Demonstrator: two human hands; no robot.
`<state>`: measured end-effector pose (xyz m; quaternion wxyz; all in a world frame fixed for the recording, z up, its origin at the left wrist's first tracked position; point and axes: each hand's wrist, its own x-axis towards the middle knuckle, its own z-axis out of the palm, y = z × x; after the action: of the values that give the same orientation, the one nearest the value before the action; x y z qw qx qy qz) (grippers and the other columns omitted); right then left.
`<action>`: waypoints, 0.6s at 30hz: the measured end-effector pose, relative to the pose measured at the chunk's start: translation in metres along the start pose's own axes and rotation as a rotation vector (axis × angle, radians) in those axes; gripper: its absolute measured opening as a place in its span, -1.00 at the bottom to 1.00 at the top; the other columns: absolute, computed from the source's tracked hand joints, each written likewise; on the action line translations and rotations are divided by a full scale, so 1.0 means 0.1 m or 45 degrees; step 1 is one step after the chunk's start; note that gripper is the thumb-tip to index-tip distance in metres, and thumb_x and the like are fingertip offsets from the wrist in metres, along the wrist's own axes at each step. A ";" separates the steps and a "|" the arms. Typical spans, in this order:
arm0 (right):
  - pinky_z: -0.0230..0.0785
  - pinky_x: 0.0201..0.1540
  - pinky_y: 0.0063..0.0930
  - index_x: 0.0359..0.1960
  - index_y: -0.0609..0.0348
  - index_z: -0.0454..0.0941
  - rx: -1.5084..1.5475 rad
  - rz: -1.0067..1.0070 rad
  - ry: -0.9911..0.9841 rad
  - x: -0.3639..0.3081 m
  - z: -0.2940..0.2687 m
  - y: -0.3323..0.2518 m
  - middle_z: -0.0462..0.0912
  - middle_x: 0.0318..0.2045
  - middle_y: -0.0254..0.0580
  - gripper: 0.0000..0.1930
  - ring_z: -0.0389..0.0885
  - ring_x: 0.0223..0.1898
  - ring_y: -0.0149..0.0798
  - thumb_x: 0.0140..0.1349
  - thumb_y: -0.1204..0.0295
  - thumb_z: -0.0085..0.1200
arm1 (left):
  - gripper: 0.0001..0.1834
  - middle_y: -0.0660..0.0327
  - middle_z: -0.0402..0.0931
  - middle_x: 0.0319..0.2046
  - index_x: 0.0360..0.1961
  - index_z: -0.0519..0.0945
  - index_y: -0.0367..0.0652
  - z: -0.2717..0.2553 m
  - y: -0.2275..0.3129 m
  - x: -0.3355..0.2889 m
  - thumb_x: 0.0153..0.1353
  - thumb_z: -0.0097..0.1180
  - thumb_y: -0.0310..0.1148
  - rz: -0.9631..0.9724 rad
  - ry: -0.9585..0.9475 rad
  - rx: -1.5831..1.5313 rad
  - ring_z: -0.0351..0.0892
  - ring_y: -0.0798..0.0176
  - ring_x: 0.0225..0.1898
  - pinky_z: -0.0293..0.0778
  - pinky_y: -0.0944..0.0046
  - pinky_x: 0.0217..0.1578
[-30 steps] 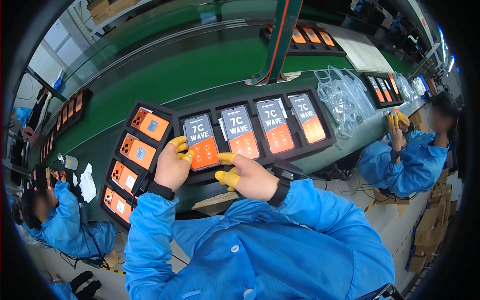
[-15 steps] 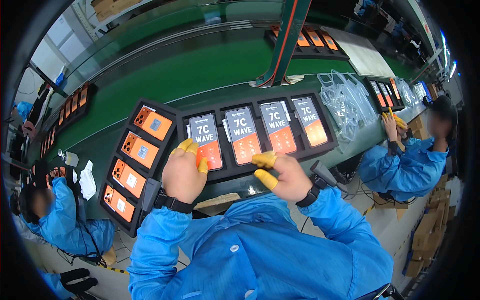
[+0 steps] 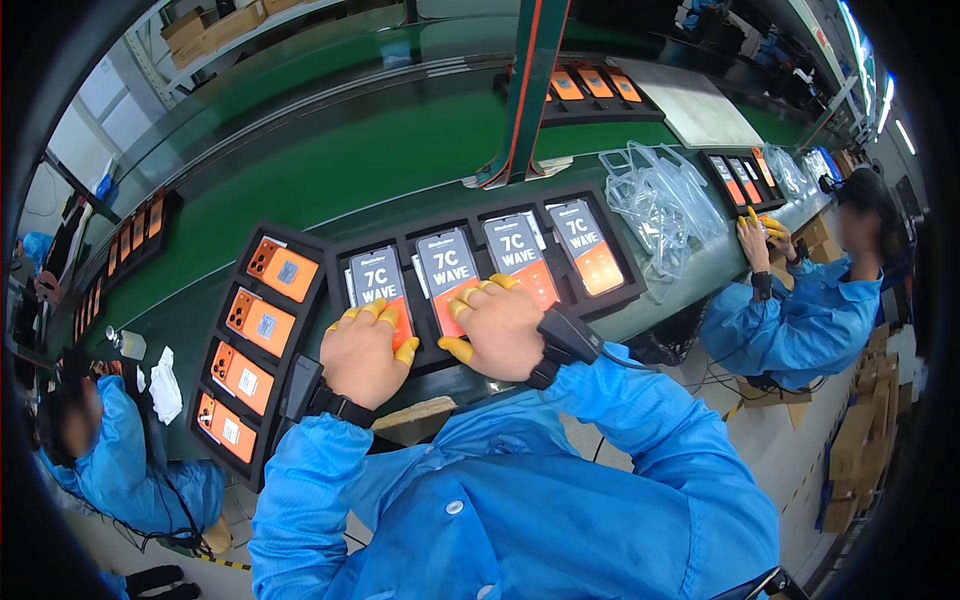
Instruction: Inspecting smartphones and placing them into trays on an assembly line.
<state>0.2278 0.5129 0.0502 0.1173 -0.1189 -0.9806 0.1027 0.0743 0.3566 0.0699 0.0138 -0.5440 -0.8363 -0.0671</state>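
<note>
A black tray (image 3: 624,248) in front of me holds several smartphones, face up, with grey-and-orange printed films. My left hand (image 3: 362,355), in yellow finger cots, rests on the lower part of the leftmost phone (image 3: 375,272), thumb apart at its right side. Across the lower part of the second phone (image 3: 440,262) lies my right hand (image 3: 497,335), its fingertips reaching the third phone (image 3: 515,245). Its thumb is spread to the left. Both hands look open, fingers bent a little. The rightmost phone (image 3: 585,240) is untouched. All sit in their slots.
A second black tray (image 3: 285,232) with orange phone backs stands angled at left. Clear plastic covers (image 3: 655,205) pile up at right, beside a metal post (image 3: 520,110). Beyond runs a green conveyor belt (image 3: 330,165). Co-workers in blue sit at left and right.
My right hand has moved left and down onto the second and third phones, its fingers flattening. My left hand has shifted further over the leftmost phone. The whole view has swung slightly.
</note>
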 end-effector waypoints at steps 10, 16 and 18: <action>0.33 0.16 -0.12 0.03 0.21 0.59 -0.136 0.055 -0.043 0.50 0.00 0.18 0.64 -0.08 -0.04 -0.49 0.58 0.03 -0.02 0.24 0.05 0.10 | -0.47 0.05 0.57 0.06 0.06 0.61 -0.22 0.12 -0.09 0.32 0.17 0.24 -0.08 -0.004 0.105 0.079 0.52 -0.04 0.09 0.44 0.04 0.11; 0.32 0.18 -0.13 0.02 0.21 0.59 -0.048 0.015 0.188 0.32 -0.10 0.36 0.62 -0.04 -0.04 -0.52 0.57 0.04 -0.03 0.21 0.11 0.13 | -0.59 -0.03 0.60 -0.02 -0.03 0.62 -0.23 0.21 -0.32 0.21 0.13 0.28 -0.25 -0.016 0.219 -0.221 0.54 -0.13 0.06 0.44 0.00 0.10; 0.31 0.20 -0.13 0.03 0.22 0.57 -0.027 0.052 0.472 0.09 -0.11 0.56 0.60 0.05 -0.04 -0.52 0.54 0.09 -0.02 0.15 0.17 0.21 | -0.69 -0.04 0.63 -0.09 -0.09 0.63 -0.24 0.16 -0.42 -0.01 0.13 0.28 -0.38 -0.102 0.499 -0.366 0.58 -0.10 0.00 0.47 0.03 0.07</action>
<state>0.2337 0.5702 0.0499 0.2927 -0.1568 -0.9406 0.0712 0.0374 0.3411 0.0499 0.0956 -0.4835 -0.8204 -0.2900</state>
